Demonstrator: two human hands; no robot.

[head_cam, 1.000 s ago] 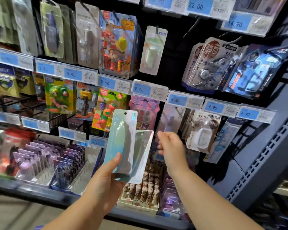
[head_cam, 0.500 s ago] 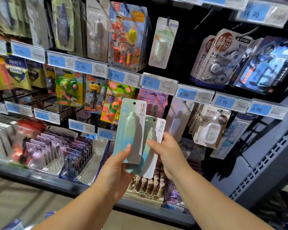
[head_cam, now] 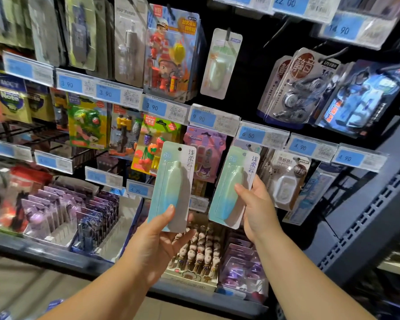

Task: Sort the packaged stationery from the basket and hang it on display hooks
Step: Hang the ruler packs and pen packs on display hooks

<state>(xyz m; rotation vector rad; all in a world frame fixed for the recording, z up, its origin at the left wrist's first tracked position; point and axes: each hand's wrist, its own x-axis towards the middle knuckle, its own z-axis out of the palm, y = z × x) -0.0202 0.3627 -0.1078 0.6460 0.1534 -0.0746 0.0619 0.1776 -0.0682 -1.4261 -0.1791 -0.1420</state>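
Since the display rack [head_cam: 367,204] fills the whole frame, hung with stock and blue price tags, the two matching packs show up only at the centre. The left pack [head_cam: 171,188] stands upright just left of centre. The right pack [head_cam: 229,188] is just right of centre, tilted a little, its top close under the 6.50 price tag [head_cam: 252,135]. Each is a flat card with a clear blister over a mint-to-blue piece: light, I judge, stiff enough to hold its shape yet easy to bend, and slick on the plastic. The left hand [head_cam: 157,241] grips its pack by the lower end, thumb on the blister. The right hand [head_cam: 259,211] pinches its pack along the right edge. Holding low on the card seems sensible, since it leaves the small punched hole [head_cam: 179,148] at the top free for a hook. The basket is not in view.
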